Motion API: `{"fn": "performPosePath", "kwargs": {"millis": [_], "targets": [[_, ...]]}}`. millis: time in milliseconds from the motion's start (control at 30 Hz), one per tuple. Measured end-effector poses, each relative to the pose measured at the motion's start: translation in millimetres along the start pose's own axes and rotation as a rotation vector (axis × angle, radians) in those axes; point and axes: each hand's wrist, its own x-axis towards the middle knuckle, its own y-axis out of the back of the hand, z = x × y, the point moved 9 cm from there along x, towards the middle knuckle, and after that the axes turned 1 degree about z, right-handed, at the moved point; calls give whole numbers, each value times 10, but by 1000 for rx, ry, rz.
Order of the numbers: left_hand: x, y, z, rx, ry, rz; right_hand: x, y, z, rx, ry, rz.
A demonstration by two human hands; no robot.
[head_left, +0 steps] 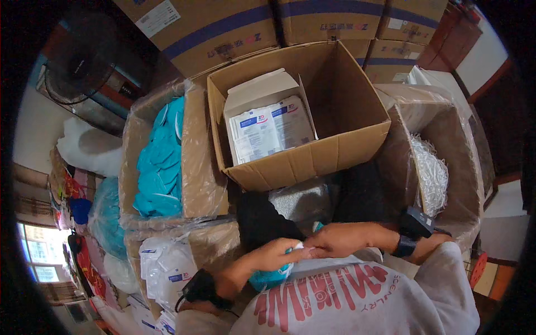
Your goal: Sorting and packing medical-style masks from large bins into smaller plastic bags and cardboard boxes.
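Observation:
My left hand (pixel 276 255) and my right hand (pixel 335 240) meet in front of my shirt, fingers pinched together. Between them is a teal face mask (pixel 269 279) with a white edge, mostly covered by the left hand and hanging below it. A bit of teal also shows above the right hand. Similar teal masks (pixel 159 167) fill a plastic-lined carton to the left. To the right, a carton holds a heap of thin white strips (pixel 432 176), perhaps straps. Ahead, an open white box (pixel 262 89) of flat printed sachets sits inside a large brown carton (pixel 296 164).
Clear plastic bags with white printed packets (pixel 170 273) lie in a carton at lower left. A bag of white granular-looking material (pixel 301 202) rests between my legs. Sealed cartons (pixel 223 28) are stacked behind. A fan (pixel 78 72) stands at far left.

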Motion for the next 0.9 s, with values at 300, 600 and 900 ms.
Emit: {"fn": "performPosePath", "kwargs": {"millis": [300, 600, 900], "targets": [[171, -556, 57, 157, -496, 14, -730, -244, 126, 180, -88, -407], [190, -652, 101, 286, -376, -126, -1261, -239, 128, 337, -334, -398], [132, -721, 129, 243, -319, -195, -2081, -61, 589, 41, -392, -403]]}}
